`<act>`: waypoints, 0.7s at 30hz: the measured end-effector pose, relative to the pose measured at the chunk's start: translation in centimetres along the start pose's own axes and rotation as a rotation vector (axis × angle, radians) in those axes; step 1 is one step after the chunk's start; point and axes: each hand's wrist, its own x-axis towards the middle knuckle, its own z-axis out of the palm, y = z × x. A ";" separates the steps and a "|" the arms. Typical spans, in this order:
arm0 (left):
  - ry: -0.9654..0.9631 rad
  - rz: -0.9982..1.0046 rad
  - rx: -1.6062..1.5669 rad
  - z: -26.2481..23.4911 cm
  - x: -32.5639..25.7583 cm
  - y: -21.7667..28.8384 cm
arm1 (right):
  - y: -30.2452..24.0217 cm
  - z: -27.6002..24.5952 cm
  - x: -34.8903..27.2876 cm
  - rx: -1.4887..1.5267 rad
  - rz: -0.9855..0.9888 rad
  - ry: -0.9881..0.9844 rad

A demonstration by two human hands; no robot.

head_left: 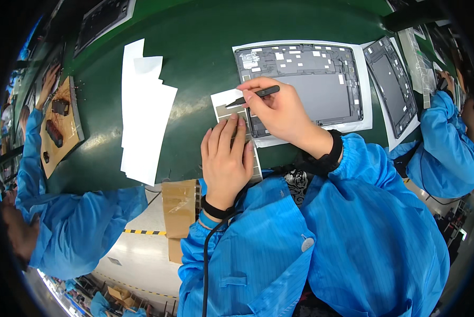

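A pair of black tweezers (258, 95) is held in my right hand (284, 110), its tips pointing left over a strip sheet of grey-brown stickers (224, 112). My left hand (226, 158) lies flat on that sheet with the fingers stretched out, close to the tweezer tips. Just right of the sheet, partly behind my right hand, lies a dark grey tablet housing (316, 95) with several small white pieces stuck along its upper part. White paper (367, 105) is under the housing.
Overlapping white sheets (147, 116) lie to the left on the green table (194, 63). A second grey housing (390, 79) rests at the right. Co-workers in blue smocks sit at both sides; a brown board (70, 119) with dark parts is near the left one. A black cord (206, 264) runs from my left wrist.
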 end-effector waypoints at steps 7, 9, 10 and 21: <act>0.102 -0.062 -0.122 0.2 -0.1 -0.3 | -1.9 -3.1 -4.0 0.200 0.123 0.132; 0.088 -0.044 -0.108 0.1 0.0 -0.3 | -1.0 -3.9 -4.6 0.129 0.193 0.131; 0.102 -0.007 -0.107 0.0 0.0 -0.3 | -0.4 -4.0 -4.7 0.151 0.140 0.129; 0.033 -0.017 -0.060 -0.7 1.0 0.6 | 0.5 -3.9 -4.9 0.070 0.092 0.070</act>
